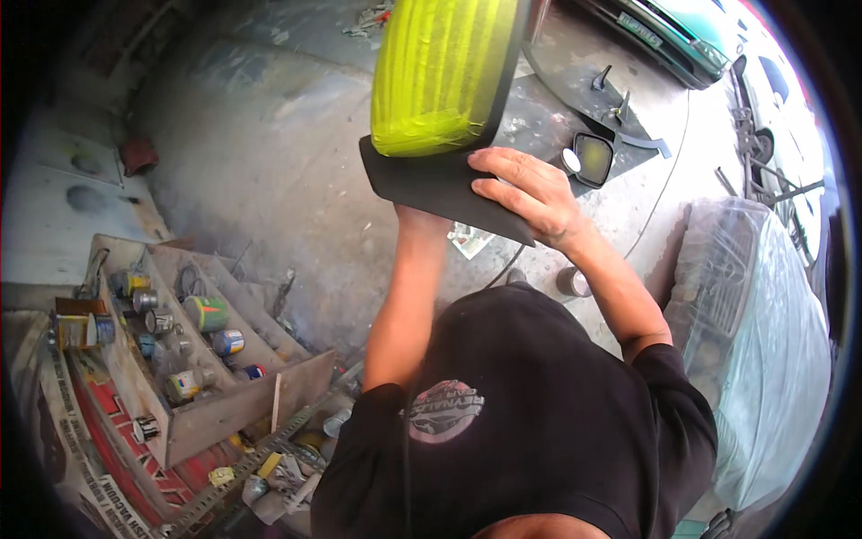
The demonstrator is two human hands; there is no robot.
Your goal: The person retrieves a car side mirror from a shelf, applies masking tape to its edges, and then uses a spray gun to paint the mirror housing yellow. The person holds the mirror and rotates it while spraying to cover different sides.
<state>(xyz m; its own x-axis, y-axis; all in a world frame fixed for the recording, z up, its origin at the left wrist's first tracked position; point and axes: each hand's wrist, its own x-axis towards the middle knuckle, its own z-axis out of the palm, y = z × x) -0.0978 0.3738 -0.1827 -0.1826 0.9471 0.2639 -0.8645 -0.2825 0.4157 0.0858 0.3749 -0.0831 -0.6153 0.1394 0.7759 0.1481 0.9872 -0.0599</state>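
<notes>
I hold up a black panel [422, 184] with a flat, wide lower flange. Most of its upper face is covered by overlapping strips of bright yellow-green tape [431, 81], and its top runs out of the picture. At the flange's right side my right hand [530, 193] is closed on the edge, fingers lying over the upper face and thumb out of sight. My left hand [422, 214] reaches under the flange; only the wrist shows, and its fingers are hidden behind the panel.
On the floor ahead, a dark sheet [539, 112] bears loose black parts and a mirror [593, 160]. A green car [691, 31] stands far right, above a plastic-covered object [736, 296]. At left, a wooden shelf [242, 395] holds several paint cans [208, 313]. A can [572, 281] stands near me.
</notes>
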